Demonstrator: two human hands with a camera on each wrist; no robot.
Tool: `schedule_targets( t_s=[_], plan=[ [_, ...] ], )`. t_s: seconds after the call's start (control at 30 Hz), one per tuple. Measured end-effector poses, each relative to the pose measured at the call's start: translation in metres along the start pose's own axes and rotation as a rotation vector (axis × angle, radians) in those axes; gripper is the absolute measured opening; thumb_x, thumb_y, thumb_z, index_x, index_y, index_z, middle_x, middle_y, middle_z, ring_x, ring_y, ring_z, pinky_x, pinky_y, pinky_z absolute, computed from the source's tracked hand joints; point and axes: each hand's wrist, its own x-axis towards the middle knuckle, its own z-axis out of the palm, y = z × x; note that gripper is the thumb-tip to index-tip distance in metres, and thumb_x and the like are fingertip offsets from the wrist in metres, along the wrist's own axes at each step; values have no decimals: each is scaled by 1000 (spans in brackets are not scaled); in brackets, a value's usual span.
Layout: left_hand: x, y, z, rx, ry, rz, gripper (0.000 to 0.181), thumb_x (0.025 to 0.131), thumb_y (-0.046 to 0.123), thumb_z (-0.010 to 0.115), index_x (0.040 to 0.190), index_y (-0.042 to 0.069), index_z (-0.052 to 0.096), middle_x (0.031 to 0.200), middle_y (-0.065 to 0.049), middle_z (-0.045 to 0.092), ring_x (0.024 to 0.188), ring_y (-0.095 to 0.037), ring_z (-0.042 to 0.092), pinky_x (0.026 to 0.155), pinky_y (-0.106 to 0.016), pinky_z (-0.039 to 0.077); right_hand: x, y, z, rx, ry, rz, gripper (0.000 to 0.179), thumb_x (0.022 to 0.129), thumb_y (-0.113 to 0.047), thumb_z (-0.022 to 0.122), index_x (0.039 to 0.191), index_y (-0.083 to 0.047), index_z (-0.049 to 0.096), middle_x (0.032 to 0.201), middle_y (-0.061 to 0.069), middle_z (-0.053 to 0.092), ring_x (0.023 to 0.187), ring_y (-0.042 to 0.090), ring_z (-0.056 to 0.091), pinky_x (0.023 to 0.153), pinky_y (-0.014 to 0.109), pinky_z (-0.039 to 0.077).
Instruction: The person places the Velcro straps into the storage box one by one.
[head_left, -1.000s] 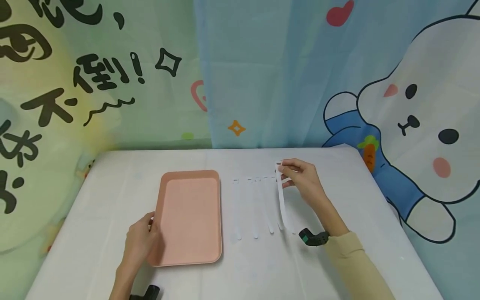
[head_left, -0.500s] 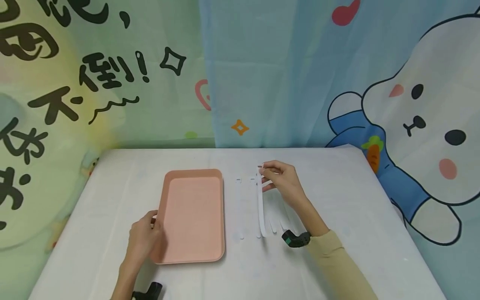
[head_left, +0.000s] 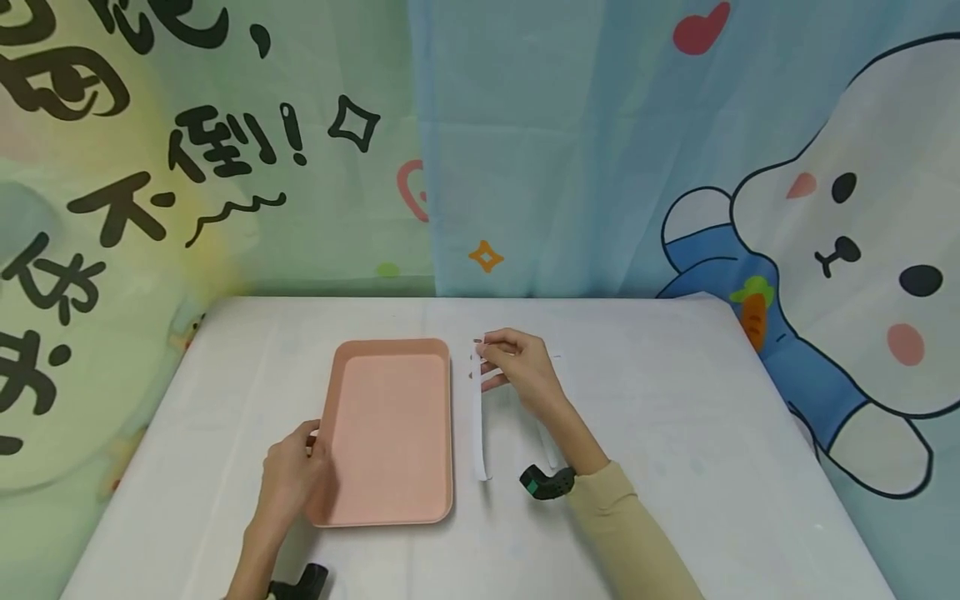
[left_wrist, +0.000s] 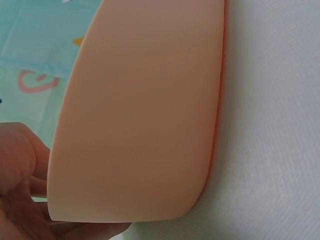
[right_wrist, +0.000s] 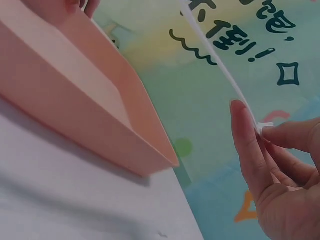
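My left hand (head_left: 288,471) grips the left wall of a pink rectangular tray (head_left: 446,433). In the left wrist view, fingers (left_wrist: 90,230) reach beneath the tray wall (left_wrist: 135,115). To the tray's right, my right hand (head_left: 521,371) pinches a thin white cable tie (head_left: 477,425) close to its head end, between thumb and fingertips. The right wrist view has the cable tie (right_wrist: 220,62) slanting up and away from the right hand (right_wrist: 282,175). Another white tie (head_left: 549,446) lies on the table, partly hidden behind the right forearm.
A white cloth covers the table (head_left: 712,500). Behind it hangs a printed curtain (head_left: 540,167) with lettering and a cartoon rabbit. Black wrist cameras (head_left: 546,482) sit on both wrists.
My right hand has moved left with the cable tie, over the row of ties toward the tray. The left hand keeps its grip on the tray. The head view has shifted slightly.
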Motion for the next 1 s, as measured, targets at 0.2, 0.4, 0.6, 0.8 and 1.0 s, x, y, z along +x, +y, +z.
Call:
schedule_targets(
  t_s=[0.2,0.4,0.6,0.8,1.0],
  plan=[
    [1,0,2,0,7,19,39,95,3,54,130,-12,61,108,-32,72,90,-41,74,71,-48,57,4,3,17,45,-14,-2,27,98,-11,68,118,7,66,111,20,72,79,23,68,63,38,61],
    [0,-2,2,-4,15,28,37,95,2,55,129,-12,61,106,-32,72,88,-40,74,68,-47,57,7,5,32,71,-23,11,25,98,-9,67,117,7,66,104,17,73,79,22,70,64,39,62],
    [0,-3,2,-5,17,32,37,95,1,56,129,-12,62,105,-32,72,86,-40,74,66,-45,57,11,6,45,121,-27,21,24,97,-7,68,115,9,66,91,9,72,75,22,69,62,38,61],
    [0,-3,2,0,21,39,37,94,1,56,128,-12,63,104,-32,73,82,-39,73,65,-45,56,14,7,56,139,-49,20,25,97,-7,67,116,9,66,87,7,70,71,19,69,61,35,61],
    [0,-2,1,-4,23,37,37,94,2,56,128,-11,63,104,-33,72,81,-38,74,64,-44,57,18,7,67,136,-63,35,28,97,-9,68,119,9,66,87,10,71,70,21,69,65,40,62]
  ],
)
